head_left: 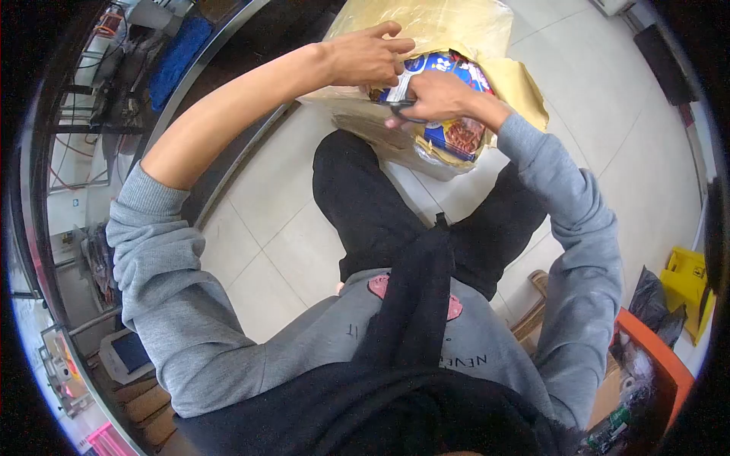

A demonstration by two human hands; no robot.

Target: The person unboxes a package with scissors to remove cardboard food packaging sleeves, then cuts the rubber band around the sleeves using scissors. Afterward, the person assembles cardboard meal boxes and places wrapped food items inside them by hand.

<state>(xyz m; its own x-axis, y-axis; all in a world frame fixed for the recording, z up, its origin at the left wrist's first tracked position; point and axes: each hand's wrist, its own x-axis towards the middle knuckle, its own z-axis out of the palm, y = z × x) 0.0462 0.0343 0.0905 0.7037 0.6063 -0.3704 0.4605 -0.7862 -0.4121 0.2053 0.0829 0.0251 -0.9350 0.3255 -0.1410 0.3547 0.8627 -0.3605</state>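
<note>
A large bundle in clear plastic and yellow-brown paper wrapping [426, 19] stands on the floor between my knees. Through its torn top show blue printed packets [456, 68] with a food picture. My left hand [366, 58] is at the opening's left edge. Its outer fingers are spread, while the lower ones bend down onto the wrapping; their tips are partly hidden. Over the packets, my right hand [439, 96] is closed around the dark handle of what look like scissors [411, 112]. The blades point left, against the wrapping's edge, and are hard to make out.
A dark shelf or bench edge [251, 144] runs along my left, with a blue cloth [179, 61] beyond it. To the right are an orange bin [658, 365], a black bag [652, 308] and a yellow plastic object [684, 285]. Pale tiles [277, 205] cover the floor.
</note>
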